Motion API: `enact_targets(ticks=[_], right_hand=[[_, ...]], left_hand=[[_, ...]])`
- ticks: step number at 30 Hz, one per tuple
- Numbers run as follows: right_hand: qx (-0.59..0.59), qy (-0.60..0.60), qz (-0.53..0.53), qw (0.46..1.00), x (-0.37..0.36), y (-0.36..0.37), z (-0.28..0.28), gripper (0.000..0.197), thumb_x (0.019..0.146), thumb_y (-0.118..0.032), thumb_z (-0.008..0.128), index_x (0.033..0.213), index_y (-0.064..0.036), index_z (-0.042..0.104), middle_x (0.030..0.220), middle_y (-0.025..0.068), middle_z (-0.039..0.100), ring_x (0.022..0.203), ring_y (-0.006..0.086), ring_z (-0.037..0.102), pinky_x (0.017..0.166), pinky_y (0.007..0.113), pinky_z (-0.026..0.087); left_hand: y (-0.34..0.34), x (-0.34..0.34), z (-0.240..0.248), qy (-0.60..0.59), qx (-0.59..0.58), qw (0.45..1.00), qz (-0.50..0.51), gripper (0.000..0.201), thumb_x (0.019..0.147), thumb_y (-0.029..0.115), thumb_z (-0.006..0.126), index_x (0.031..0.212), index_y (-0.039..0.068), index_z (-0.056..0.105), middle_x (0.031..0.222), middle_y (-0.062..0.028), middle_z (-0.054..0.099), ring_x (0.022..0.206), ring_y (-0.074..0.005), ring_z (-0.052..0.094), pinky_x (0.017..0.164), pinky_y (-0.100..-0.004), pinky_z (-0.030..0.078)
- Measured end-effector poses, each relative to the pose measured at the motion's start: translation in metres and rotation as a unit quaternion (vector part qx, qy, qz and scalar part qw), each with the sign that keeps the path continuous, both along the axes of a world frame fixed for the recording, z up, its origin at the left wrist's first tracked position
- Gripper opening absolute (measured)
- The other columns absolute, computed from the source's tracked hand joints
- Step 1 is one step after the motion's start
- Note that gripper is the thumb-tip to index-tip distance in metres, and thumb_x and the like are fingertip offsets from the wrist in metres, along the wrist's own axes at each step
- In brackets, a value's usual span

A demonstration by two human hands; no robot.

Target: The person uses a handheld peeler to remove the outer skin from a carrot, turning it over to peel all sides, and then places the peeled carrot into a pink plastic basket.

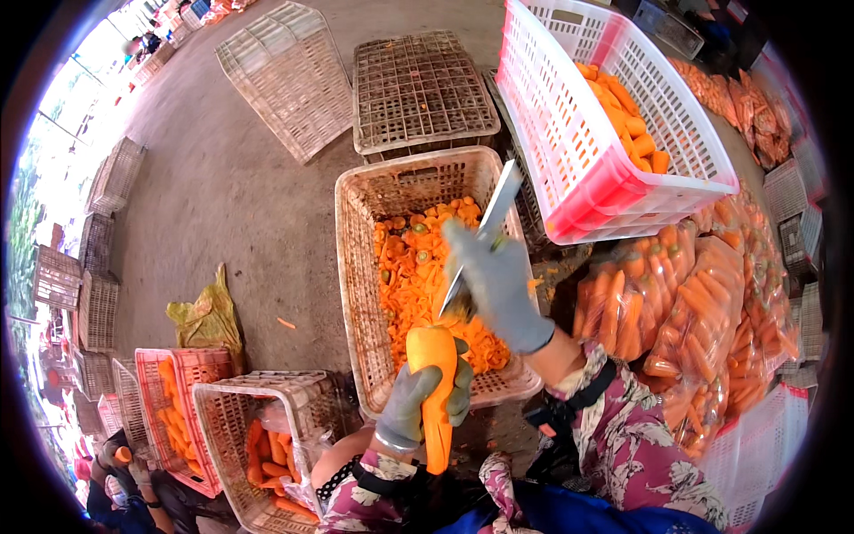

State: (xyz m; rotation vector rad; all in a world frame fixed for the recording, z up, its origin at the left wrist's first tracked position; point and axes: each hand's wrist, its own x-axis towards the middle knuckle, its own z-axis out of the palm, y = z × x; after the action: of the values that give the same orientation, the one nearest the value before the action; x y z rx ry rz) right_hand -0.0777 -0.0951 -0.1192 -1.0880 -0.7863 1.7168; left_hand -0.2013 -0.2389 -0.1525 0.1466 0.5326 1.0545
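Observation:
My left hand [422, 400], in a grey glove, grips a thick orange carrot [437, 392] upright with its broad end facing away from me. The carrot's surface looks smooth and peeled. Above and just right of it, my gloved right hand [500, 289] is closed around a long metal peeler [501, 203]. One flat end sticks up past the fingers; the other, thin and shiny, points down close to the carrot's top, and I cannot tell if they touch. Beneath both hands stands a dirty white plastic crate [354, 267] holding orange peelings [411, 276] and some carrot tops.
A white and pink crate [614, 200] of peeled carrots stands high at right, above clear bags of carrots [694, 311]. At lower left are a crate of unpeeled carrots [267, 384] and a red crate [200, 360]. Upturned crates [422, 89] lie ahead. Another person's hand [133, 467] shows bottom left.

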Motion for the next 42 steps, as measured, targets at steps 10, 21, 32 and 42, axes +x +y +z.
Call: enact_targets(ticks=[10,21,32,42], right_hand=[[0.007,0.025,-0.037,0.999,0.009,0.004,-0.014,0.032,0.09,-0.027,0.074,0.07,-0.0082,0.058,0.062,-0.0043,0.053,0.046,0.0051,0.041,0.046,0.017,0.033],[0.015,-0.07,0.179,0.981,0.031,0.006,-0.025,0.035,0.096,-0.033,0.066,0.096,0.0023,0.066,0.083,0.006,0.068,0.069,0.0113,0.067,0.062,0.026,0.056],[0.47,-0.506,0.309,0.654,0.033,-0.034,-0.065,0.03,0.092,-0.02,0.06,0.119,-0.0075,0.057,0.083,0.0127,0.068,0.074,0.0333,0.067,0.061,0.044,0.052],[0.478,-0.518,0.316,0.635,0.033,-0.037,-0.056,0.015,0.091,-0.016,0.056,0.104,-0.0082,0.055,0.077,0.0125,0.064,0.074,0.0333,0.066,0.06,0.044,0.051]], left_hand=[[0.014,0.009,-0.001,0.05,-0.011,0.999,-0.018,0.05,0.085,0.019,0.073,0.126,0.006,0.048,0.094,-0.0105,0.062,0.068,-0.0213,0.062,0.057,-0.0329,0.052],[0.022,-0.011,0.004,0.308,0.051,0.949,0.036,0.051,0.083,-0.001,0.07,0.127,0.005,0.044,0.09,-0.0075,0.061,0.07,-0.0148,0.063,0.06,-0.0289,0.054],[0.019,-0.026,-0.004,0.453,0.015,0.889,0.071,0.041,0.082,0.008,0.077,0.116,0.002,0.054,0.084,-0.0037,0.062,0.066,-0.0087,0.06,0.054,-0.0244,0.051],[0.02,-0.021,-0.005,0.461,0.014,0.886,0.05,0.04,0.082,0.011,0.077,0.115,0.001,0.056,0.088,-0.0047,0.064,0.067,-0.009,0.061,0.054,-0.0253,0.051]])
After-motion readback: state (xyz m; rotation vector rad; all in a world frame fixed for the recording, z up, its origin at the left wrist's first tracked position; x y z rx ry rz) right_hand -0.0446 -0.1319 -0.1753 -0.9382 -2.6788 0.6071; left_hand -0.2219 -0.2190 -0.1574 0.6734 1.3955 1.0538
